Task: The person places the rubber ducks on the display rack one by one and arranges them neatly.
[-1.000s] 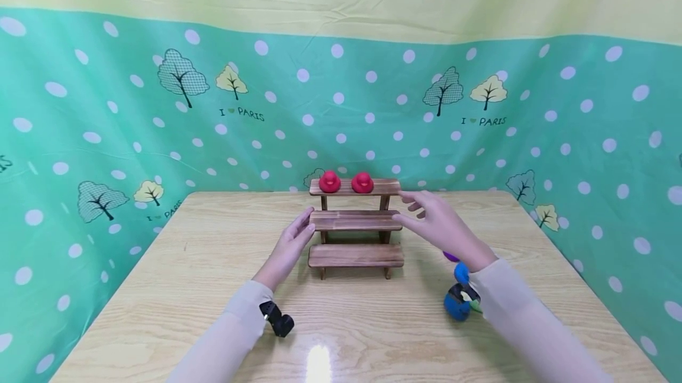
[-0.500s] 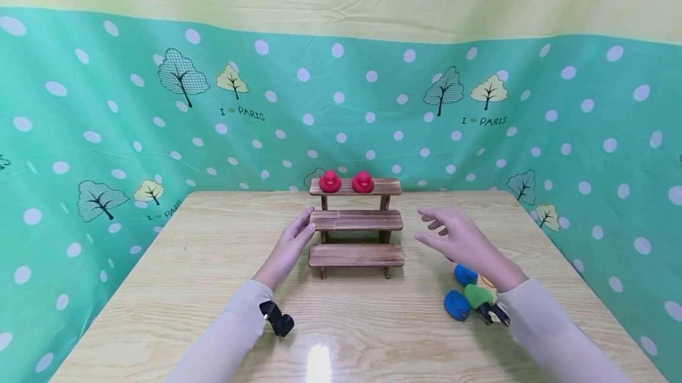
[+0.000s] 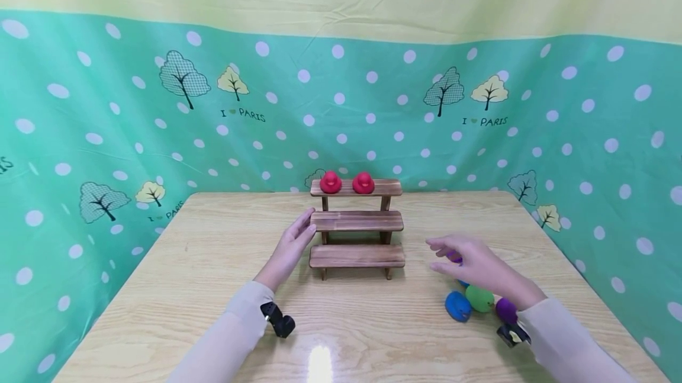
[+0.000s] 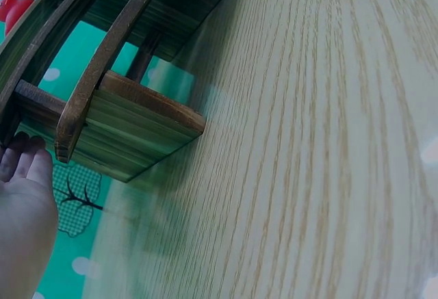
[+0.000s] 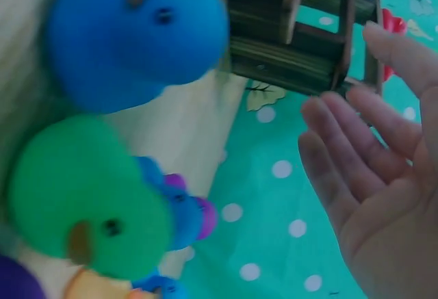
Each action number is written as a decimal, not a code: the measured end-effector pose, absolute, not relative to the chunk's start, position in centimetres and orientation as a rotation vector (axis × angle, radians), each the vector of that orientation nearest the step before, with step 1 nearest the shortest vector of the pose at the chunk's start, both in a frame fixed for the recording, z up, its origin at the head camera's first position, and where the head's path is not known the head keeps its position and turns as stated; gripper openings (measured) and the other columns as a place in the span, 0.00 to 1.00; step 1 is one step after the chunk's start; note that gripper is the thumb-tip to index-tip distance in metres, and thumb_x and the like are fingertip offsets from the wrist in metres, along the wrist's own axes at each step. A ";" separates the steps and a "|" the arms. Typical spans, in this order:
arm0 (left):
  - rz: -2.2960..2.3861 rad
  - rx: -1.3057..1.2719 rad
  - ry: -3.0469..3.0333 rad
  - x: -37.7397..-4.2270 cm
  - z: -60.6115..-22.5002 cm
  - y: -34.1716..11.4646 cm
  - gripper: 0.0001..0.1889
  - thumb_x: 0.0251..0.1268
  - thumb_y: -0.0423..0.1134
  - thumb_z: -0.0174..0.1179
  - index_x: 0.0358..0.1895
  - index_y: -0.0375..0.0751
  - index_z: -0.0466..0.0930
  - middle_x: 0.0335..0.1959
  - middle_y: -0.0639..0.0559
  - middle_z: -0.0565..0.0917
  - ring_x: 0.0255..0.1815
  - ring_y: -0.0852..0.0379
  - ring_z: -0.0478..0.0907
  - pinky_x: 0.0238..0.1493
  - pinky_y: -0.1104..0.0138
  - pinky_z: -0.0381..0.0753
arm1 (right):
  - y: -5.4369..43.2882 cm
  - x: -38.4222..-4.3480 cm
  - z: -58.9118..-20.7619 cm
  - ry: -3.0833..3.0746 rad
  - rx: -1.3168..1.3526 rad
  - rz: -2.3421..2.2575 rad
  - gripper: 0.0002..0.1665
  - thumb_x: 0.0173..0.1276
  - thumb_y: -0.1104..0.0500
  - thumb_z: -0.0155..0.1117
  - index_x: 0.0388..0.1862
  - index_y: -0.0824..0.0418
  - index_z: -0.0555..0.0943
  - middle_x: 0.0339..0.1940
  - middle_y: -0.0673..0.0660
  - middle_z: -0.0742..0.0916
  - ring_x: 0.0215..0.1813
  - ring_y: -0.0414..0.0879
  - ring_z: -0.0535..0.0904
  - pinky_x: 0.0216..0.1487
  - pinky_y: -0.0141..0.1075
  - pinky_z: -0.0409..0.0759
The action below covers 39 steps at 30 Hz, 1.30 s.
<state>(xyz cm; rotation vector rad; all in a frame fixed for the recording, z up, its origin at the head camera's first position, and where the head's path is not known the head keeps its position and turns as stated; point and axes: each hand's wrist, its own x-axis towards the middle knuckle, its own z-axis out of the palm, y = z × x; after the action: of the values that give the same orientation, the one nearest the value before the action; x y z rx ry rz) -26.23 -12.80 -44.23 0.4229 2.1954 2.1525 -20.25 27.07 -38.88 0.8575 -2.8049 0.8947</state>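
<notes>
A three-step wooden shelf stand [image 3: 357, 256] is on the table, with two red rubber ducks on its top step, the left duck [image 3: 331, 182] and the right duck [image 3: 363, 183]. My left hand [image 3: 288, 247] rests with extended fingers at the left end of the middle step. My right hand [image 3: 479, 267] hovers right of the stand, fingers loosely bent and nothing in them. Below and around it lie several rubber ducks: a blue duck [image 3: 458, 306], a green duck [image 3: 480, 298] and a purple duck [image 3: 506, 311]. Others are partly hidden behind the hand.
The light wood table [image 3: 213, 276] meets a green dotted cloth [image 3: 341, 116] at the back and sides. In the right wrist view a yellow-orange duck [image 5: 96, 287] shows beside the green one. Black wrist cameras sit on both sleeves, the left camera [image 3: 278, 319] low over the table.
My right hand has moved from the stand's right end rightward and down toward the ducks, uncovering the green and purple ones. My left hand stays at the stand.
</notes>
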 end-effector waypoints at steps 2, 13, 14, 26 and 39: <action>2.147 0.420 2.203 -26.2 -44.3 -12.8 0.30 0.81 0.42 0.49 0.80 0.41 0.54 0.77 0.39 0.59 0.76 0.45 0.57 0.76 0.58 0.60 | 27.6 -20.0 -39.3 -2.852 0.880 0.935 0.27 0.70 0.50 0.69 0.62 0.64 0.80 0.53 0.58 0.86 0.50 0.51 0.84 0.49 0.48 0.86; 2.152 0.425 2.194 -26.4 -44.5 -12.7 0.30 0.81 0.43 0.49 0.79 0.40 0.54 0.77 0.39 0.59 0.77 0.45 0.57 0.76 0.58 0.60 | 30.2 -18.8 -40.8 -3.021 0.951 0.991 0.30 0.65 0.46 0.72 0.61 0.60 0.80 0.54 0.55 0.87 0.54 0.49 0.83 0.54 0.46 0.85; 2.153 0.429 2.192 -26.4 -44.5 -12.7 0.30 0.81 0.43 0.50 0.79 0.40 0.54 0.77 0.39 0.59 0.77 0.45 0.57 0.76 0.58 0.60 | 30.4 -18.7 -40.9 -3.033 0.958 0.996 0.31 0.65 0.45 0.72 0.62 0.60 0.80 0.55 0.55 0.86 0.54 0.50 0.83 0.53 0.46 0.84; 2.146 0.399 2.208 -26.4 -44.5 -12.7 0.30 0.81 0.44 0.49 0.79 0.42 0.55 0.77 0.39 0.59 0.77 0.44 0.56 0.76 0.57 0.60 | 31.2 -18.1 -41.8 -3.124 1.003 0.957 0.36 0.60 0.40 0.75 0.62 0.56 0.81 0.59 0.48 0.84 0.61 0.51 0.79 0.61 0.46 0.80; 2.159 0.422 2.188 -26.3 -44.3 -12.7 0.29 0.82 0.42 0.48 0.79 0.39 0.54 0.77 0.39 0.59 0.76 0.45 0.58 0.76 0.60 0.61 | 31.0 -17.6 -42.0 -3.200 0.924 0.838 0.36 0.55 0.37 0.77 0.60 0.51 0.82 0.58 0.50 0.84 0.64 0.61 0.75 0.62 0.65 0.74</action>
<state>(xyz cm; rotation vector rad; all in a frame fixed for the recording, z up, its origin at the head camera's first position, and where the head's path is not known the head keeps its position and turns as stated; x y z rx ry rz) -26.33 -12.70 -44.27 0.4220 2.1876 2.1590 -17.64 30.99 -42.03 0.9245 -3.2005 0.8382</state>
